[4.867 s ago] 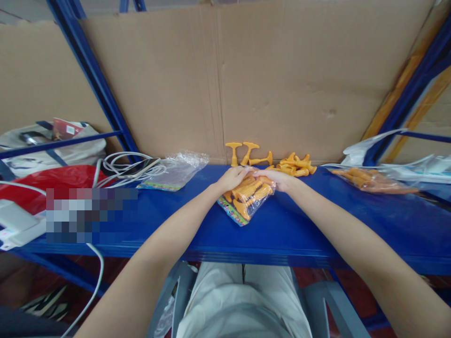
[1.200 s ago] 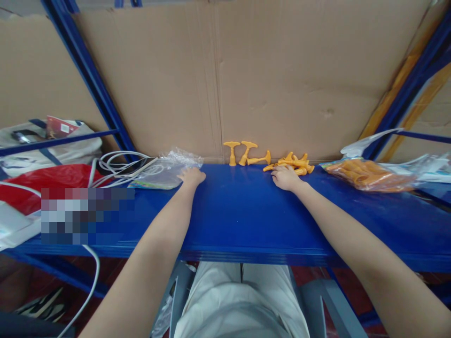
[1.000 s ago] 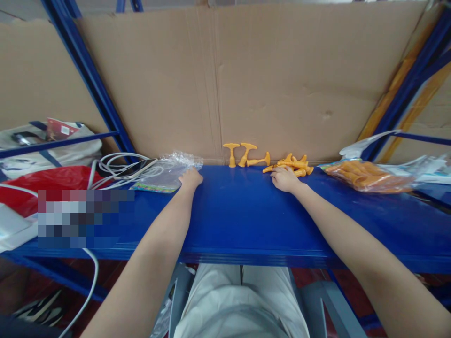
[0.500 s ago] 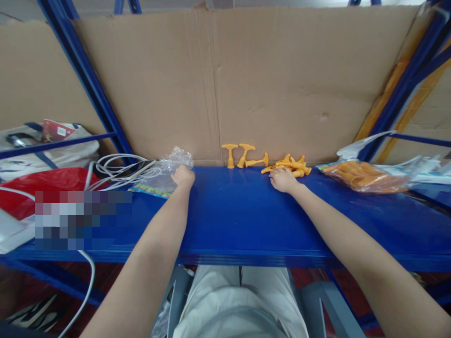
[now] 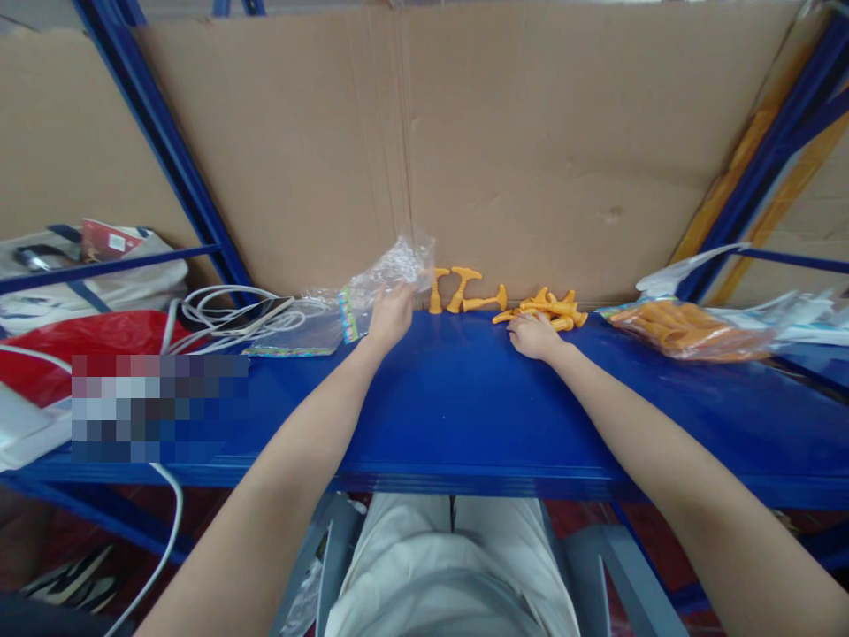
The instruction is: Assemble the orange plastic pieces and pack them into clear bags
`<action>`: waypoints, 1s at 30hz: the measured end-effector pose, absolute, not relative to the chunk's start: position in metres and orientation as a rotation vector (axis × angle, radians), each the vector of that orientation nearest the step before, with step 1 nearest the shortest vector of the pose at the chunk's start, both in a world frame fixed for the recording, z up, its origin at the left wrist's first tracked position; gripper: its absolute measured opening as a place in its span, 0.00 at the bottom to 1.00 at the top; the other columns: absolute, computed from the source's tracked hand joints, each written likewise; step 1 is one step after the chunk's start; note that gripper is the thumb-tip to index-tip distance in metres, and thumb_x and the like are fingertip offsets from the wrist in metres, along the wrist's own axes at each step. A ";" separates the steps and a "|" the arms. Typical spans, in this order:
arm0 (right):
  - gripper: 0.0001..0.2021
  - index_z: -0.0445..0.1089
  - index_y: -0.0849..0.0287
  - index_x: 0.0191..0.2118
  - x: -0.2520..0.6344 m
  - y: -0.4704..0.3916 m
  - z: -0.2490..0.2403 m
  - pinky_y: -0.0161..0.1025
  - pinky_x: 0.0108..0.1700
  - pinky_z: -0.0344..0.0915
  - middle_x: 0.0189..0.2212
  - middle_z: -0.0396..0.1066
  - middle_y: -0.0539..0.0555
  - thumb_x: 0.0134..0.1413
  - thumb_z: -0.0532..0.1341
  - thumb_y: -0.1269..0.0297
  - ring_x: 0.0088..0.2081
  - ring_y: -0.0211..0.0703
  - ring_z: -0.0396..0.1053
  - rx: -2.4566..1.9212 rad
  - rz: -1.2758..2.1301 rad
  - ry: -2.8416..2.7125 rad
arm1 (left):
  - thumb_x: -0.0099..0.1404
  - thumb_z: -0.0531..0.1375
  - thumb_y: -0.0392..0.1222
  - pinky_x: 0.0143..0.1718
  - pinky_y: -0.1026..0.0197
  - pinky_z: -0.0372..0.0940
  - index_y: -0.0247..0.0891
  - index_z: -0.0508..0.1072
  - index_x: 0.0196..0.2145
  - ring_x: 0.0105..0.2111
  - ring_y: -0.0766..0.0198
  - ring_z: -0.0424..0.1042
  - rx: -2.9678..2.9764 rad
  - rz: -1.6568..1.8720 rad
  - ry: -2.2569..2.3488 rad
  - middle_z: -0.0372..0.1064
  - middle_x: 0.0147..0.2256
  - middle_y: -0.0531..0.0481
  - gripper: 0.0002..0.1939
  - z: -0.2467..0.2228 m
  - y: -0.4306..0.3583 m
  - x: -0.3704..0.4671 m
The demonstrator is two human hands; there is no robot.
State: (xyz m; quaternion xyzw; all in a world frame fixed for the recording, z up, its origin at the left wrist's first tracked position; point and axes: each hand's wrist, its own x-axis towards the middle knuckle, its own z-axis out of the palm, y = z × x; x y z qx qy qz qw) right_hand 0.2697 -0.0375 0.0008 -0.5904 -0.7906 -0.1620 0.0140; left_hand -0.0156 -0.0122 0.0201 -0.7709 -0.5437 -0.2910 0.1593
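My left hand [image 5: 393, 314] is closed on a clear plastic bag [image 5: 388, 265] with a colourful printed strip, lifted off the blue shelf [image 5: 451, 398]. Another flat clear bag [image 5: 292, 338] lies just left of it. My right hand [image 5: 531, 336] rests against the near side of a pile of yellow toy hammers [image 5: 554, 308]; its fingertips are partly hidden, so I cannot tell whether it grips one. Between my hands, two yellow toy hammers stand upright, the right one [image 5: 464, 287] slightly tilted and the left one [image 5: 435, 296] partly behind the bag. A third hammer [image 5: 485, 301] lies beside them.
A filled bag of orange-yellow pieces [image 5: 690, 329] lies to the right. White cables [image 5: 225, 305], a red bag [image 5: 112, 345] and a canvas tote [image 5: 146, 274] sit at left. Cardboard [image 5: 517, 150] walls the back, and blue posts [image 5: 159, 150] frame the shelf.
My left hand has moved right and lifted one clear bag away from the flat bag beneath, towards the upright hammers. My right hand stays by the pile.
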 end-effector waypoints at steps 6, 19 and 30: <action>0.18 0.76 0.64 0.48 0.273 -0.030 -0.003 0.52 0.60 0.55 0.53 0.73 0.64 0.61 0.50 0.70 0.58 0.56 0.66 -1.772 -0.432 -2.391 | 0.67 0.49 0.29 0.61 0.51 0.60 0.37 0.74 0.52 0.58 0.58 0.68 -2.593 -0.492 -1.042 0.73 0.54 0.43 0.20 0.002 -0.019 0.026; 0.22 0.69 0.58 0.56 0.260 -0.033 0.000 0.55 0.60 0.54 0.55 0.71 0.62 0.66 0.51 0.51 0.58 0.54 0.65 -0.991 -0.478 -2.181 | 0.70 0.50 0.40 0.50 0.54 0.69 0.40 0.76 0.48 0.45 0.57 0.76 -2.681 -0.512 -1.097 0.77 0.46 0.44 0.17 -0.012 -0.010 0.020; 0.15 0.75 0.59 0.35 0.250 -0.033 -0.001 0.59 0.60 0.46 0.36 0.76 0.58 0.64 0.51 0.69 0.46 0.50 0.68 -0.911 -0.737 -2.428 | 0.70 0.54 0.48 0.50 0.56 0.68 0.41 0.74 0.52 0.48 0.55 0.75 -2.594 -0.339 -1.195 0.76 0.48 0.45 0.18 -0.004 -0.013 0.016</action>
